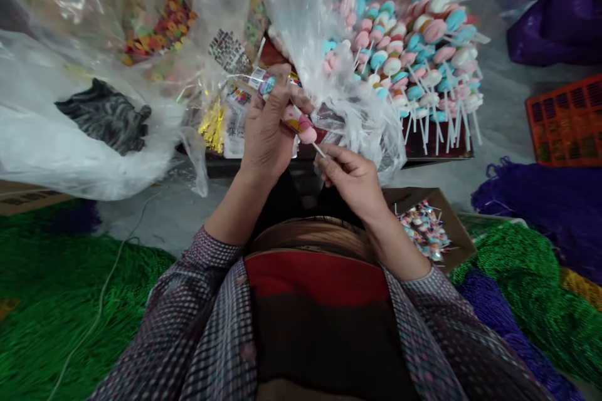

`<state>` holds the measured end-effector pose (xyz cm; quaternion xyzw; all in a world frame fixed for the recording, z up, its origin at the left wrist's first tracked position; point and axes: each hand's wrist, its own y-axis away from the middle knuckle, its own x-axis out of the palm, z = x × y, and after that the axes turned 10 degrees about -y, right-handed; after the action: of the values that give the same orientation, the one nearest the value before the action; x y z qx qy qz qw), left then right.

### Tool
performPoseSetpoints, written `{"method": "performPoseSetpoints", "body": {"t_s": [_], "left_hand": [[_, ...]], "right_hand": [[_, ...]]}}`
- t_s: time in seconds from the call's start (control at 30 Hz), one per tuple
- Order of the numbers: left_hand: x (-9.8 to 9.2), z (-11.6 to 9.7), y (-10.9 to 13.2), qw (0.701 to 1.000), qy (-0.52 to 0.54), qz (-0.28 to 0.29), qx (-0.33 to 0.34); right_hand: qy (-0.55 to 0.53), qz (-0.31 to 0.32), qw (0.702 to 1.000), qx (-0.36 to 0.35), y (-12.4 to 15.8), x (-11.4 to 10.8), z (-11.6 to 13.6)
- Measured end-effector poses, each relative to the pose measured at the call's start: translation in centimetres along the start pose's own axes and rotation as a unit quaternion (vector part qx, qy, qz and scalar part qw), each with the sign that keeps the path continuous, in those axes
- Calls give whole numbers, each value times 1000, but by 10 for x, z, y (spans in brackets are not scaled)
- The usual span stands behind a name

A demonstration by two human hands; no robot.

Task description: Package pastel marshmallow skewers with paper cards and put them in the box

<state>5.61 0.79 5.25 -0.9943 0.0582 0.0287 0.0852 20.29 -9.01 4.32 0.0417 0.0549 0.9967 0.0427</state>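
Lollipop (307, 133) slants between both hands: the right hand (350, 177) pinches its white stick (319, 150), the left hand (270, 119) curls its grip around the upper end.

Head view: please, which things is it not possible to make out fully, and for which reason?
All in the head view:
Stick, lower end: hidden by the right hand.
Candy, upper part: covered by the left hand.
Papers, print: too small and blurred.
Box, one side: hidden by the right forearm.
Crate: cut off by the right edge.
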Motion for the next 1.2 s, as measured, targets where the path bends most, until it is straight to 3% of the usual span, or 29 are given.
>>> {"method": "performPoseSetpoints", "body": {"t_s": [0.1,0.23,0.37,0.5,0.63,0.7,0.83,0.93,1.2], "left_hand": [[10,7,6,1000,-23,18,-2],[28,18,30,996,-27,85,-11],[26,22,46,991,-1,137,-5],[8,13,28,991,-38,112,56],[3,7,11,996,-52,54,38],[8,8,15,996,-50,68,28],[21,14,36,989,-6,147,2],[20,16,47,990,31,138,5],[-3,19,38,975,-182,86,97]], "right_hand": [[22,-7,1000,0,4,-3,-1],[-52,-25,998,8,2,6,-5],[-122,-2,992,33,-1,13,-7],[-115,14,993,33,0,10,-6],[-67,52,995,47,4,6,0],[-55,48,996,50,5,7,1],[-84,23,996,36,4,12,0],[-114,10,993,25,2,14,-1],[-128,3,991,24,2,12,-3]]}}
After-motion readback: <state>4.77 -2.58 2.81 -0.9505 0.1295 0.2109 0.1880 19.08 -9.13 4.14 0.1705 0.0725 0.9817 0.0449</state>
